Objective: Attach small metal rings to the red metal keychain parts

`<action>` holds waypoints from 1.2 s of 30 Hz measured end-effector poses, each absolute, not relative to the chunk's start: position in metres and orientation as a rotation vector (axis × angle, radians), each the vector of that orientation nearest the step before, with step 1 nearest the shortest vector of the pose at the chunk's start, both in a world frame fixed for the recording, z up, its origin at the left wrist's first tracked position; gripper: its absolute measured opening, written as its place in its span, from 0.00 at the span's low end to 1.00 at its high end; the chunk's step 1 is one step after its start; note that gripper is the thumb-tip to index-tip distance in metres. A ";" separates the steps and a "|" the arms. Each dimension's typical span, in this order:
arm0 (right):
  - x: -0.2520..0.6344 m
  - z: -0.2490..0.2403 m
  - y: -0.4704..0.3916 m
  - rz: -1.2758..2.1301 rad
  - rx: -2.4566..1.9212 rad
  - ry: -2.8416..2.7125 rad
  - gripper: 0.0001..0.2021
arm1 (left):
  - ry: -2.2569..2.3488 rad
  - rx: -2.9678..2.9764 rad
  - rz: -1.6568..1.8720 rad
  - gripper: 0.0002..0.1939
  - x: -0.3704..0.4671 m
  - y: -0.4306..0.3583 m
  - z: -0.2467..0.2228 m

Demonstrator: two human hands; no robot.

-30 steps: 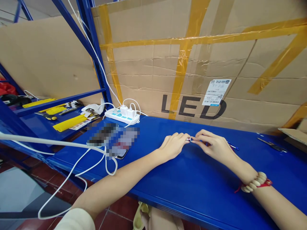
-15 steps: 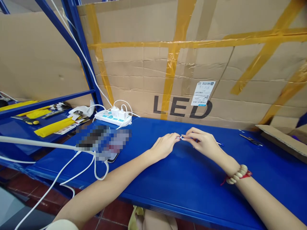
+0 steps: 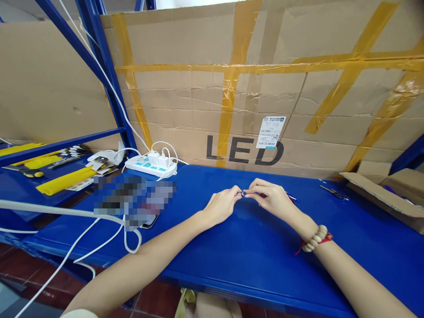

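Above the blue tabletop (image 3: 238,251), my hands meet fingertip to fingertip. My left hand (image 3: 221,204) is closed around a small, thin piece (image 3: 242,194) with white, red and dark blue on it; most of it is hidden by the fingers. At the right end of that piece, the thumb and fingertips of my right hand (image 3: 270,196) pinch together. A blue pen (image 3: 293,197) shows just behind my right hand; its near part is hidden, and I cannot tell whether the hand touches it.
Scissors (image 3: 334,192) lie to the right, before an open cardboard box (image 3: 380,198). A white power strip (image 3: 150,166) with plugged-in chargers stands at the back left. White cables (image 3: 132,247) hang across the left side. A large taped carton (image 3: 185,110) closes off the back.
The view has shifted slightly, so everything sits further left. My fingers have shifted slightly on the small piece, and more of its white and red part shows beside my left fingertips.
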State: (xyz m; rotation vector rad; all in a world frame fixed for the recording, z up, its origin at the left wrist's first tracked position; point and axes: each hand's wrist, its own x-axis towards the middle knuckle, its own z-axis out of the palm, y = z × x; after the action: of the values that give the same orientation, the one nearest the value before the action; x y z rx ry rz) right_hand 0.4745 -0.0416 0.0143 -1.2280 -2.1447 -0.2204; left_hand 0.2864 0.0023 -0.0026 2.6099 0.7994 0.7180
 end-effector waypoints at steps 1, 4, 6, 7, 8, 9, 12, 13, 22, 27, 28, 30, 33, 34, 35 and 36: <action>0.474 0.015 -0.042 -0.246 -1.232 -2.159 0.12 | 0.800 2.622 0.713 0.08 0.287 0.002 -0.003; 0.472 0.015 -0.043 -0.297 -1.239 -2.180 0.12 | 0.802 2.656 0.708 0.08 0.287 0.002 -0.003; 0.471 0.015 -0.043 -0.276 -1.237 -2.185 0.13 | 0.805 2.673 0.693 0.09 0.287 0.001 -0.003; 0.471 0.014 -0.043 -0.253 -1.236 -2.188 0.14 | 0.807 2.680 0.683 0.09 0.288 0.001 -0.003; 0.471 0.014 -0.042 -0.225 -1.239 -2.191 0.15 | 0.807 2.687 0.674 0.09 0.288 0.000 -0.002; 0.471 0.013 -0.041 -0.195 -1.248 -2.190 0.15 | 0.805 2.695 0.667 0.09 0.288 0.000 -0.002; 0.472 0.011 -0.039 -0.069 -1.292 -2.147 0.15 | 0.792 2.720 0.696 0.08 0.288 0.001 -0.003; 0.472 0.010 -0.039 -0.020 -1.303 -2.121 0.15 | 0.789 2.728 0.717 0.08 0.288 0.002 -0.003; 0.463 0.009 -0.040 0.040 -1.419 -1.983 0.16 | 0.734 2.812 0.836 0.14 0.287 0.007 -0.004; 0.460 0.011 -0.043 -0.093 -1.467 -2.030 0.14 | 0.757 2.884 0.840 0.16 0.287 0.009 -0.005; 0.459 0.012 -0.044 -0.131 -1.473 -2.038 0.14 | 0.778 2.890 0.851 0.16 0.288 0.009 -0.005; 0.458 0.015 -0.047 -0.207 -1.471 -2.058 0.15 | 0.807 2.893 0.876 0.16 0.288 0.008 -0.004; 0.458 0.019 -0.049 -0.309 -1.479 -2.097 0.14 | 0.818 2.882 0.912 0.15 0.290 0.008 -0.004; 0.458 0.020 -0.050 -0.340 -1.492 -2.102 0.14 | 0.819 2.875 0.920 0.15 0.290 0.008 -0.004; 0.459 0.021 -0.050 -0.368 -1.506 -2.102 0.14 | 0.824 2.864 0.928 0.15 0.291 0.008 -0.004; 0.459 0.021 -0.051 -0.395 -1.518 -2.097 0.14 | 0.835 2.850 0.934 0.15 0.291 0.008 -0.004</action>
State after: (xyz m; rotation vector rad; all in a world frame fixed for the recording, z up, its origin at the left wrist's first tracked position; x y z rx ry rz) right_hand 0.4593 -0.0506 0.0213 -1.5179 -2.0969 -0.3951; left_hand 0.2909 0.0077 -0.0042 2.8498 0.8348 0.9337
